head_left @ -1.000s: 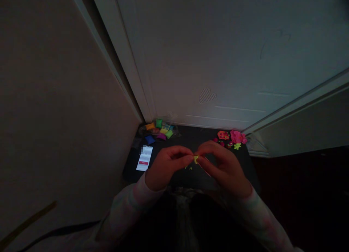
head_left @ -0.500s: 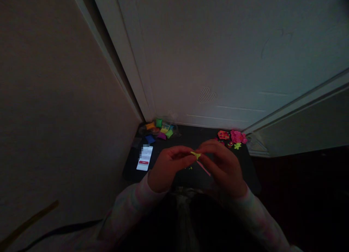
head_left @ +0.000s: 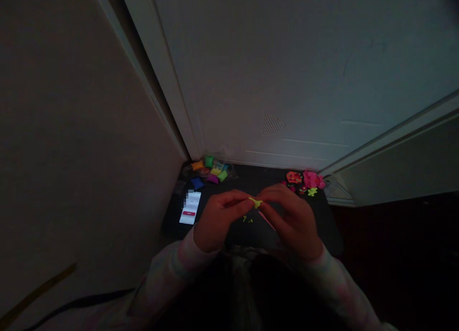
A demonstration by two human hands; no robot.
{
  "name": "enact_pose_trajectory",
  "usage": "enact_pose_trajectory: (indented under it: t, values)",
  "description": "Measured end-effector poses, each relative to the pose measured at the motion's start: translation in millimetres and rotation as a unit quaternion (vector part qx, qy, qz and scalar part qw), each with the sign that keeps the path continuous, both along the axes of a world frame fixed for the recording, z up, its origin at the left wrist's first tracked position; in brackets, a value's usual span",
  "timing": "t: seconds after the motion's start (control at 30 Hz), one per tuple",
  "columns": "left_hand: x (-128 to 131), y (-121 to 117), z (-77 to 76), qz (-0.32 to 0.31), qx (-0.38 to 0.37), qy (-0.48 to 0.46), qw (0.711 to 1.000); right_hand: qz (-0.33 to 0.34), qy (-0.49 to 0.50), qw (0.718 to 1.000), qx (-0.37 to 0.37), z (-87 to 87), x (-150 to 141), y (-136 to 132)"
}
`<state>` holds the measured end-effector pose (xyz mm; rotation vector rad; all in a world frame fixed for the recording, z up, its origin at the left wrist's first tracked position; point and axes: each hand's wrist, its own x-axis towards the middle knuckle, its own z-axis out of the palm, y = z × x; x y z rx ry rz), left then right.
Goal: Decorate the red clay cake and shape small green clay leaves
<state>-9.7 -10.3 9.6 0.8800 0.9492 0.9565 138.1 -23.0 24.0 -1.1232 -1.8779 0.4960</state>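
Between the fingertips of both hands, above the dark table, is a small piece of yellow modelling clay [head_left: 256, 203]. My left hand [head_left: 222, 218] pinches its left end with thumb and forefinger. On the right side, my right hand [head_left: 294, 218] grips the same piece with closed fingertips. Two tiny yellow clay bits [head_left: 247, 219] lie on the table below the hands. A thin pink strip [head_left: 266, 220] rests partly behind the right fingers.
The dark table [head_left: 258, 178] stands against a pale panel. At its back left are several coloured clay packets [head_left: 211, 171] in clear plastic, with a lit phone [head_left: 190, 208] in front. Pink, orange and yellow clay shapes [head_left: 311, 179] lie at the back right.
The yellow clay has shifted slightly left and looks turned between my fingertips. My left fingers have drawn back a little, so the tiny yellow bits below show more clearly.
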Motion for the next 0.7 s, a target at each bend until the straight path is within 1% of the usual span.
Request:
enact_pose_trajectory:
  t: [0.17,0.43,0.57,0.63,0.7]
  values:
    - [1.0,0.0,-2.0,-0.007,-0.033,-0.058,0.998,-0.033,-0.01,0.999,0.021,-0.5,-0.8,-1.9]
    - [2.8,-0.4,-1.2,0.005,-0.039,-0.063,0.997,-0.033,-0.019,0.999,0.037,0.8,-2.4,-0.7]
    - [2.8,-0.5,-3.2,0.004,-0.047,-0.096,0.994,-0.049,-0.014,0.999,0.002,0.0,-2.3,-0.4]
    - [2.5,-0.6,-4.1,-0.003,-0.053,-0.105,0.993,-0.039,-0.013,0.999,-0.013,-0.3,-1.9,0.4]
    - [2.3,-0.4,-4.7,-0.005,-0.057,-0.104,0.993,-0.027,-0.018,0.999,-0.003,-0.5,-1.5,1.5]
